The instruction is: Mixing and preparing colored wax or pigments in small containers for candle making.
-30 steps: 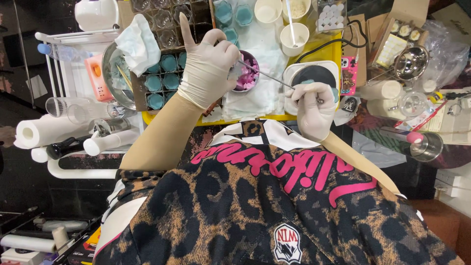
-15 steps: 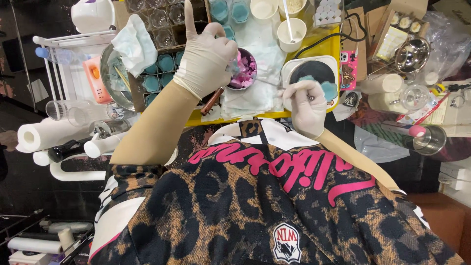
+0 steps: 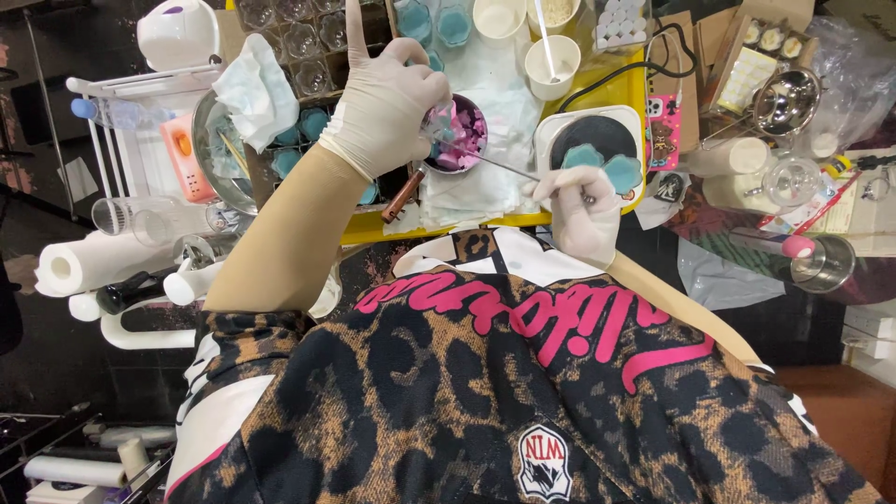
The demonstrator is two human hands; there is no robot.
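Over a cluttered table (image 3: 597,89), gloved left hand (image 3: 387,107) gripping small metal bowl (image 3: 457,135) of pink and purple pieces, right hand (image 3: 579,210) fingers pinching thin metal rod (image 3: 499,163) into it, teal shapes on round black plate (image 3: 597,159) alongside.

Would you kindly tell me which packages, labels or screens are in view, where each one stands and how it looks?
Phone case: right of the round hot plate, tall rectangle, pink with small cartoon figures.
Box: top right, open cardboard, rows of small round items.
Orange device: left rack, rectangular, pale label.
Paper sheets: far right, flat, colour-printed.
No lit screen shows.
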